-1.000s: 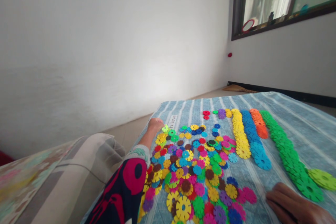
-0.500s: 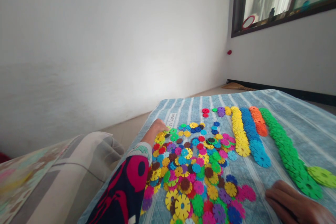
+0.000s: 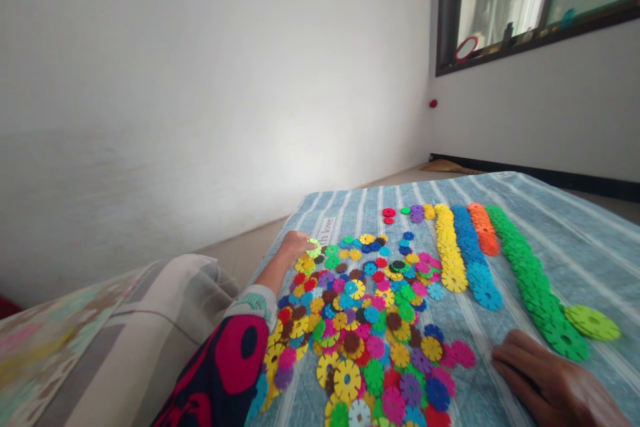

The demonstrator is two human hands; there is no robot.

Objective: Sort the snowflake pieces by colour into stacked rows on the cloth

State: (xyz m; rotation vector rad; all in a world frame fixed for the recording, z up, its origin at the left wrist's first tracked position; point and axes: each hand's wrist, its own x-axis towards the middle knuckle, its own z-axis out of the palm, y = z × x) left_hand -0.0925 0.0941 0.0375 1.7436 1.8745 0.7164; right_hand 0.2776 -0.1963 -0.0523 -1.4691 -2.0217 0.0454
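My left hand [image 3: 294, 248] is at the far left of a loose heap of notched plastic discs [image 3: 350, 343] in many colours. Its fingers pinch a lime-green notched disc [image 3: 313, 248], raised a little at the heap's edge. On the right, my right hand [image 3: 550, 373] rests low over the striped cloth with its fingers curled together; whatever may be inside them is hidden. Closest to it lie a long overlapping row of green discs [image 3: 533, 280] and a short stack of lime-green discs [image 3: 593, 323].
Overlapping rows of yellow [image 3: 450, 250], blue [image 3: 470, 247] and orange discs [image 3: 483, 230] lie beyond the heap. Small purple discs [image 3: 417, 213] and red discs [image 3: 389, 213] lie farther left. A blue striped cloth [image 3: 565, 227] covers the surface. Checked fabric [image 3: 150, 320] is at left.
My left hand has lifted slightly, and the lime-green disc now shows in its fingers. The view has shifted a little; my right hand stays curled near the green row.
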